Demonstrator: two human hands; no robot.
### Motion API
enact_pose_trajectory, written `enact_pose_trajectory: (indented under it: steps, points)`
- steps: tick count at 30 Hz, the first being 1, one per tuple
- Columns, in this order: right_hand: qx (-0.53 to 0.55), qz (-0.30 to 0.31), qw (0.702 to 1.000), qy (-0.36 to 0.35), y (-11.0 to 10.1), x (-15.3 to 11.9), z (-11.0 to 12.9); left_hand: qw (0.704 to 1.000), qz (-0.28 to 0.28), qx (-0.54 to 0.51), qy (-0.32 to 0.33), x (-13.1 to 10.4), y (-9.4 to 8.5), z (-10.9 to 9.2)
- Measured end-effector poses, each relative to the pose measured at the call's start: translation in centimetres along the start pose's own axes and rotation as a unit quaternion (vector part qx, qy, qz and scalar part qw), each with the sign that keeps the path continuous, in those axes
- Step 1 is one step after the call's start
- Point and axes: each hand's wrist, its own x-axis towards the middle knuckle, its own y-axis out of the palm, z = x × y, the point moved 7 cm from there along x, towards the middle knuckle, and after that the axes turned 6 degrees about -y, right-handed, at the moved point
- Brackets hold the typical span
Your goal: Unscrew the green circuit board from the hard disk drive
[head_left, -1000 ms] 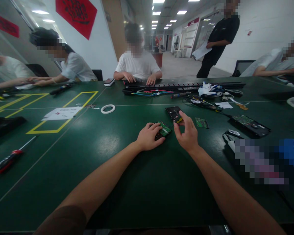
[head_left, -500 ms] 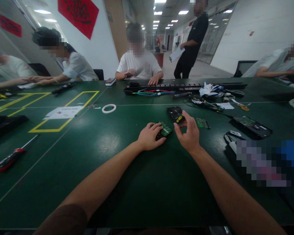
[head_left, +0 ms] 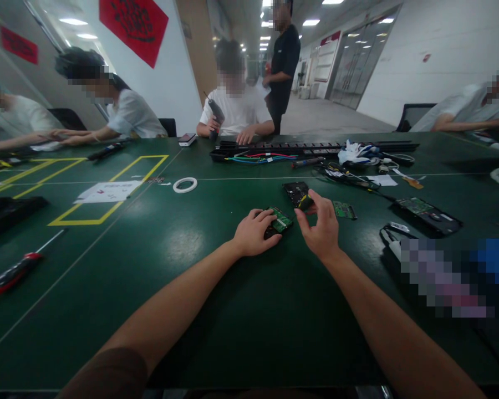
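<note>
My left hand point(head_left: 255, 231) lies over a hard drive point(head_left: 281, 223) with a green circuit board on its upper side, its fingers bent over the near left part. Just to the right, my right hand point(head_left: 320, 224) pinches a small yellow-and-black screwdriver point(head_left: 305, 201) between thumb and fingers; its tip cannot be made out. Behind the screwdriver lies a second black drive point(head_left: 293, 191), partly covered by it. A loose green circuit board point(head_left: 344, 210) rests on the table to the right of my right hand.
Another drive point(head_left: 426, 215) lies farther right. A red-and-black screwdriver point(head_left: 20, 266) is at the left, a white tape ring point(head_left: 185, 185) ahead. Cables and white-blue gloves point(head_left: 355, 152) sit beside a long black rack strip point(head_left: 274, 148). Across the table a person point(head_left: 235, 111) holds a power screwdriver point(head_left: 215, 113).
The screwdriver in my right hand has turned a little; both hands stay in place. The person across has raised a power tool. A standing person behind has moved left.
</note>
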Motion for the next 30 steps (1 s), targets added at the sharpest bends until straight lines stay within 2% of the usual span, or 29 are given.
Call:
enact_pose_trajectory:
  steps: [14,22,30]
  points:
    - [0.01,-0.004,1.0,-0.006,0.05,0.07,0.27,1.0,0.001,0.006,0.0,0.04,-0.18,-0.16]
    - [0.044,0.02,0.999,0.001,0.57,-0.15,0.36,1.0,0.001,0.005,-0.001,0.04,0.04,0.03]
    - [0.005,0.008,1.0,0.001,0.15,-0.03,0.18,1.0,0.003,0.005,0.0,0.04,0.02,0.03]
